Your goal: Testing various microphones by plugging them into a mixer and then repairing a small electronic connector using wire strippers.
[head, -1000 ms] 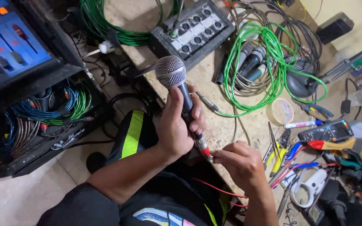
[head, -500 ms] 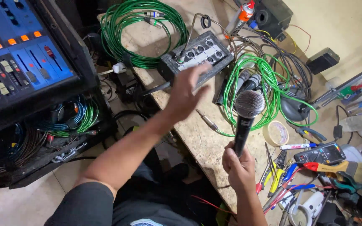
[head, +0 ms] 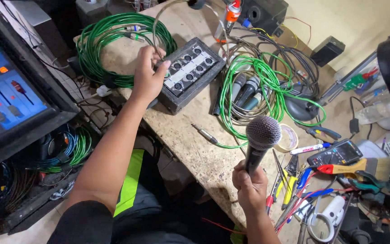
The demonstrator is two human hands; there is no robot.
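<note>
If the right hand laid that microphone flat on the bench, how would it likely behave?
The microphone would probably roll: its round mesh head and tapered body offer no flat side. It looks stiff and fairly heavy for its size, since the right hand grips it low and it stands upright. The mesh may dent if dropped.

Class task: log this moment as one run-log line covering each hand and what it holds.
left hand: gripping grey cable at black connector box | right hand: holding microphone upright

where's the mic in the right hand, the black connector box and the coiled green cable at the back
microphone [head: 262,133], head view, on its mesh grille.
black connector box [head: 190,72], head view, on its top panel of round sockets.
coiled green cable [head: 96,43], head view, on the left side of the coil.
</note>
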